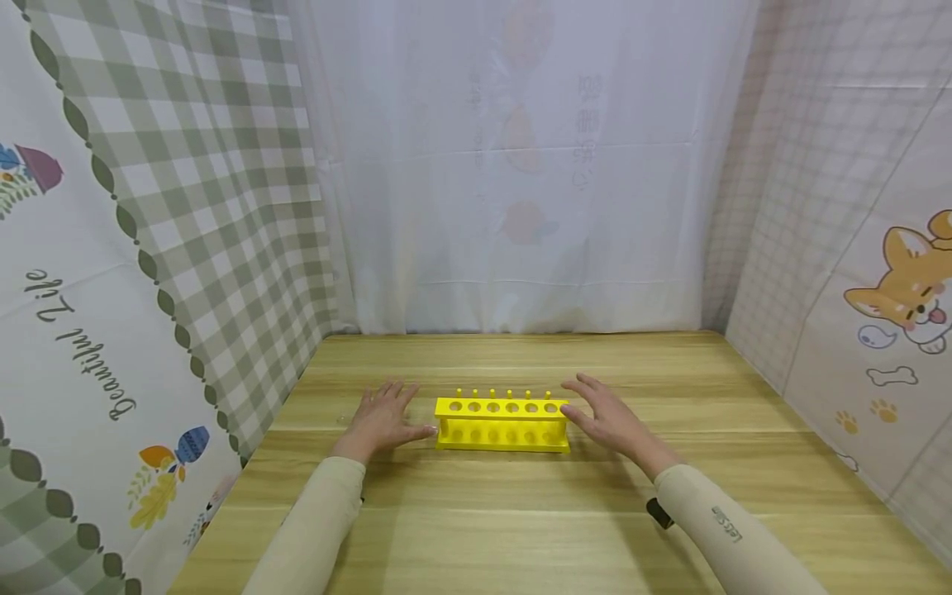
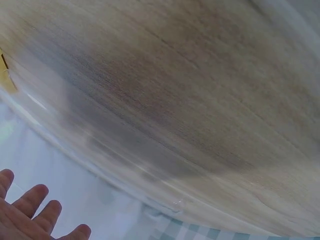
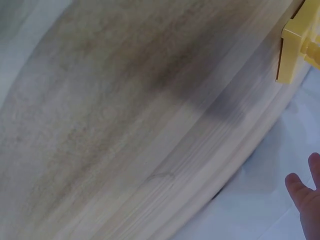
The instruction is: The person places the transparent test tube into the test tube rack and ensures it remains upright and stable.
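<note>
A yellow rack [image 1: 502, 416] stood upright on the wood-grain table [image 1: 506, 504], just below the middle of the head frame, its long side facing the person. Its top plate had a row of six round holes, and six short pegs [image 1: 492, 394] rose behind them. The left hand [image 1: 383, 421] lay left of the rack, its fingers loosely spread toward the top of the frame and its thumb pointing at the rack's left end; whether the thumb touched that end or stopped just beside it could not be told. The right hand [image 1: 617, 420] was on the other side, also open, its thumb overlapping the right end of the top plate in the frame, though contact there was not certain. Neither hand gripped anything. In the left wrist view only a sliver of the rack showed at the left edge, with spread fingers at the lower left; in the right wrist view an end of the rack sat at the upper right, and two fingertips showed at the lower right. The step in hand seemed to be placing the hands around the two ends of the rack, with no hold made; the frames alone could not rule out a release. If a hold was meant, the next move called for bringing both thumbs and fingers inward evenly, so that the rack stayed level and did not swivel.
</note>
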Demonstrator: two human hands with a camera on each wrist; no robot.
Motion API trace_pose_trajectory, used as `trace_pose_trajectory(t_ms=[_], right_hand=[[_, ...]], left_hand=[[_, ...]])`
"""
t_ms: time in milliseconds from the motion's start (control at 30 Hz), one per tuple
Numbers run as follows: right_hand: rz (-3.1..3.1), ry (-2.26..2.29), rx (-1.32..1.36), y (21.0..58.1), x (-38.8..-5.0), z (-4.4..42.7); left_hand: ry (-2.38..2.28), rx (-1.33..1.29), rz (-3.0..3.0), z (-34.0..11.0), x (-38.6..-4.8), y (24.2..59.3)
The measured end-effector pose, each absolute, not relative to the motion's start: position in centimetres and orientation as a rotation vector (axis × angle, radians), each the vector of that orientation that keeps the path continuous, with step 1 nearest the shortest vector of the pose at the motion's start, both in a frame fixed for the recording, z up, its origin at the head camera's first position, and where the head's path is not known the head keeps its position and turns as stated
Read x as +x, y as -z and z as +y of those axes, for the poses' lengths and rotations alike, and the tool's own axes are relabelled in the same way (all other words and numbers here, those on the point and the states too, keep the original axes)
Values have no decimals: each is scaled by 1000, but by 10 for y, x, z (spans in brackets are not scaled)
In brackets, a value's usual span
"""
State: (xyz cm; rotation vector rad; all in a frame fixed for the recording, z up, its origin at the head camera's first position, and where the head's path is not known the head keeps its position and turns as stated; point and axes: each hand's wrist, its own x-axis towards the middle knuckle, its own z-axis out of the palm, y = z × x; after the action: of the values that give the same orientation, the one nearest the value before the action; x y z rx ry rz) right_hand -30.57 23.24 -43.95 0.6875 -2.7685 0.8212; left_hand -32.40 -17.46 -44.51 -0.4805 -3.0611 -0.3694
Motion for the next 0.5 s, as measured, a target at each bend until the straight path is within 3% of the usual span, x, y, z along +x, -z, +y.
trace_pose_trajectory(t_ms=[500], right_hand=[[-2814,-1157,634,441,-309,231]], left_hand=[[370,-493,-3070,-180,-323,445]])
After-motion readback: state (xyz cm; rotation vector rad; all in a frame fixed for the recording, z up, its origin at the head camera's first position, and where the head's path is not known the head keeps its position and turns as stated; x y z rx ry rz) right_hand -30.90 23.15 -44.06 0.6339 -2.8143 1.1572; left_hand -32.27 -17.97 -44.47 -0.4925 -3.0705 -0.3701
